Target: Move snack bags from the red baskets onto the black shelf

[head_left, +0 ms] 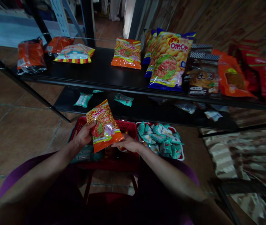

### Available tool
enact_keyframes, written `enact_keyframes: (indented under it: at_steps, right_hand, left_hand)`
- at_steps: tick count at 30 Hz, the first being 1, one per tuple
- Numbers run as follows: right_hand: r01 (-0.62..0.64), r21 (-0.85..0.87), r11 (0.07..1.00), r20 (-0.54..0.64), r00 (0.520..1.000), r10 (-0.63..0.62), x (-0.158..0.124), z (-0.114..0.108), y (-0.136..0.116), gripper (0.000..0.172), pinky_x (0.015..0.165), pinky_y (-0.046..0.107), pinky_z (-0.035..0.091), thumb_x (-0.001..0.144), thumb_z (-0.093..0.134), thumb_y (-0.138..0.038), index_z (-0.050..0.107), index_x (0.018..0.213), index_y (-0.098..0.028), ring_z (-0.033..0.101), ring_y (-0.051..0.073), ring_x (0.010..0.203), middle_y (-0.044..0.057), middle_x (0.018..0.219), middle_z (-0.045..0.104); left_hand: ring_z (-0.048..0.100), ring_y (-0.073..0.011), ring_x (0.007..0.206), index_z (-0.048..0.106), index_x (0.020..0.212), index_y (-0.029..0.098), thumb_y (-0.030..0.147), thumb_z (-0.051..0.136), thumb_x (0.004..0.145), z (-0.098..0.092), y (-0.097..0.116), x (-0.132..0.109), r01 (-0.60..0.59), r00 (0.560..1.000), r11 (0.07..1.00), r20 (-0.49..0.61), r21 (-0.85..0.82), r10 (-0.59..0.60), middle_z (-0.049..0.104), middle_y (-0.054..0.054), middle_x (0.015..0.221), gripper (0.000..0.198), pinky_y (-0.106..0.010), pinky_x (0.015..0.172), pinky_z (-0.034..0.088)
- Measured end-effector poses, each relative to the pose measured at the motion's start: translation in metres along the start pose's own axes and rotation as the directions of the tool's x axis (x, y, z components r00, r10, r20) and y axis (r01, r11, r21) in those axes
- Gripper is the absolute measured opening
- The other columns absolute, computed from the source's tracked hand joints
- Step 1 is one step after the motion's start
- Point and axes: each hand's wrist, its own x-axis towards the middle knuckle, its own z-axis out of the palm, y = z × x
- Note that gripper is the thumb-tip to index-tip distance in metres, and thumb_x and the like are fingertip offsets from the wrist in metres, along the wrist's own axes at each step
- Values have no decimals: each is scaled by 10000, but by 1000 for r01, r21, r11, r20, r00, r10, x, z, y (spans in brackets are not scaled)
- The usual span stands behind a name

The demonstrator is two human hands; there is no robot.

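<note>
An orange snack bag [104, 125] hangs above a red basket [128, 125], held from both sides. My left hand [84, 135] grips its left edge with the thumb on the front. My right hand [128, 143] holds its lower right corner from underneath, fingers partly hidden behind the bag. Inside the red basket lie more teal packets [86, 153] and another orange bag, mostly hidden.
A second basket [181, 155] beside the red one is heaped with small teal packets [161, 137]. A black shelf [100, 73] ahead carries a matching orange bag [127, 53], large blue-edged bags [169, 61], and dark, orange and red packs to the right. A few teal packets [123, 99] lie on the lower shelf.
</note>
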Motion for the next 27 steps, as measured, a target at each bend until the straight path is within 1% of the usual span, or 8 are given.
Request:
enact_keyframes:
  at_steps: [4,6,9,12,15,18,22,27]
  right_hand:
    - [39,214,976,-251,968,16,11,-22,-9,359,665,225,536,605,825,-390,697,887,-209,668,128,720,10,819,726]
    - [48,296,954,-256,966,30,15,-28,-17,398,643,237,542,699,728,-522,681,940,-208,670,137,723,32,828,721]
    - [23,328,944,-176,984,37,16,-29,-29,455,623,253,547,779,600,-611,664,952,-195,671,151,721,52,805,713]
    - [11,292,956,-156,987,36,14,-27,-32,404,604,242,546,785,620,-577,667,900,-193,664,143,685,40,761,703]
    - [27,240,970,-211,977,25,14,-26,-27,284,589,219,543,712,753,-436,672,866,-211,648,119,651,9,766,702]
    - [51,225,973,-277,961,14,17,-28,-22,237,577,217,540,676,792,-339,675,839,-214,638,115,635,-5,748,700]
    - [110,276,955,-319,948,-17,20,-30,-19,211,523,208,512,686,777,-333,672,812,-201,619,110,581,-7,701,694]
    - [126,353,927,-278,960,-24,21,-32,-19,243,497,206,496,686,774,-332,664,852,-193,606,103,545,-17,681,683]
  left_hand:
    - [709,-232,741,616,1092,103,105,658,756,-1,-2,-4,33,999,997,10,70,-33,731,-101,854,339,-389,771,582]
    - [708,-231,732,618,1086,99,111,683,738,0,-6,-6,39,999,993,31,111,-43,731,-103,855,354,-383,756,585]
    - [708,-230,744,616,1085,100,132,725,708,1,-12,-8,36,996,985,79,171,-50,730,-103,880,393,-370,741,586]
    - [706,-225,749,619,1071,110,135,761,670,2,-17,-9,22,993,976,109,217,-46,730,-95,884,426,-353,728,586]
    - [703,-221,765,632,1037,116,144,774,655,4,-20,-10,2,991,968,128,252,-35,731,-92,886,408,-344,731,581]
    - [698,-220,781,643,987,109,154,772,658,7,-20,-11,-3,991,961,128,278,-34,729,-100,904,357,-344,749,573]
    - [694,-227,797,642,996,110,175,768,659,10,-18,-12,-8,987,958,156,288,-39,723,-114,955,365,-357,765,563]
    - [684,-261,850,622,1059,124,272,762,671,7,-21,-7,5,986,935,154,354,-63,709,-133,1003,438,-397,772,552]
